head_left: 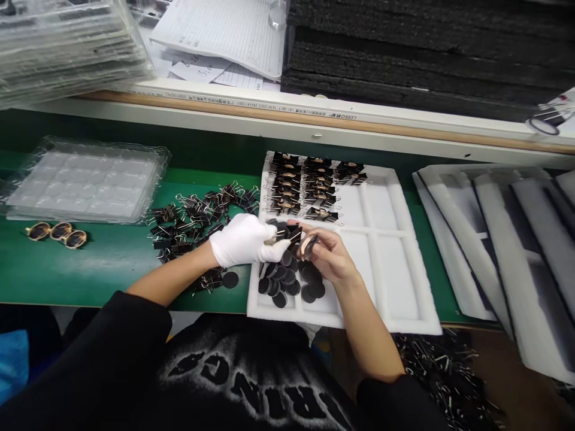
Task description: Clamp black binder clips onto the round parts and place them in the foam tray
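Observation:
My left hand (242, 240), in a white glove, is closed on a black binder clip (294, 233) with wire handles. Just to its right, my bare right hand (335, 256) pinches a small round piece (308, 246) with a dark edge and a pale face. Both hands are over the front left of a white foam tray (395, 326). Black discs (281, 276) lie heaped in the tray below the hands. In its far compartments, binder clips (284, 185) gripping pale-edged pieces stand in rows. Loose binder clips (195, 209) are piled left of the tray, near a single black disc (230, 279).
Clear plastic trays (90, 182) lie at left on the green table (121, 263), behind several gold-rimmed round pieces (56, 231). More foam trays (507, 233) lean at right. Black foam sheets (404, 54) and papers (220, 33) occupy the shelf; more clips (444, 371) lie below right.

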`<control>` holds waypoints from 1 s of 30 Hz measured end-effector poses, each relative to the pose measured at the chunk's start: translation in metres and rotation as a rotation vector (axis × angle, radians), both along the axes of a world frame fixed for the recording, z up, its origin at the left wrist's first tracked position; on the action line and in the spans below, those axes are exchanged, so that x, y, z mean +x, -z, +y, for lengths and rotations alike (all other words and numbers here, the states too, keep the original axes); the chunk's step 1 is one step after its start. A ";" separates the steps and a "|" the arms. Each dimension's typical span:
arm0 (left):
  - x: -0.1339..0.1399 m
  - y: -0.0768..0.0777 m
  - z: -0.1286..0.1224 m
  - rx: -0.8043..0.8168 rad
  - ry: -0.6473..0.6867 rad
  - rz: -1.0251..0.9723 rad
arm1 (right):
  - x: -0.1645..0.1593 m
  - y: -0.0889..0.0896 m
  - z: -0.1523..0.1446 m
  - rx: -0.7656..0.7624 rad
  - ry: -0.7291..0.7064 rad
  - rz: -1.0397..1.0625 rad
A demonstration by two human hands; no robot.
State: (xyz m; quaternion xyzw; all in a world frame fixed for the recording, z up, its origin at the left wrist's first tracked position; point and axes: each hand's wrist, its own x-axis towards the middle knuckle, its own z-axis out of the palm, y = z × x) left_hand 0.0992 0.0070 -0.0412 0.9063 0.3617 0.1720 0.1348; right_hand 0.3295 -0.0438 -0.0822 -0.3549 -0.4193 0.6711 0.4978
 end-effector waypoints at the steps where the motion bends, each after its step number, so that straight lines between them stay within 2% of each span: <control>1: -0.001 -0.002 0.000 -0.050 0.020 -0.024 | 0.001 0.000 0.001 -0.010 0.072 0.011; 3: -0.002 -0.006 0.000 -0.128 0.045 -0.067 | 0.001 0.001 0.004 -0.040 0.212 0.031; 5: 0.000 -0.006 -0.001 -0.165 0.049 -0.107 | -0.001 0.004 0.006 -0.067 0.287 0.043; 11: 0.006 0.004 -0.008 -0.177 0.010 -0.118 | -0.010 0.008 0.004 -0.106 0.317 0.039; 15: 0.006 0.008 -0.007 -0.196 0.049 -0.112 | -0.013 0.004 0.001 -0.107 0.308 0.024; 19: 0.008 0.013 -0.008 -0.144 0.069 -0.148 | -0.014 0.002 0.001 -0.110 0.294 0.004; 22: 0.011 0.014 -0.011 -0.153 0.022 -0.135 | -0.014 0.003 0.000 -0.111 0.301 0.005; 25: 0.009 0.003 -0.010 -0.201 -0.027 -0.050 | -0.013 0.003 0.000 -0.112 0.316 0.025; 28: -0.008 -0.020 0.002 -0.270 0.022 0.078 | -0.009 0.003 0.001 -0.114 0.342 0.077; 30: -0.026 -0.035 0.015 -0.239 -0.077 0.191 | -0.004 0.003 0.003 -0.151 0.381 0.147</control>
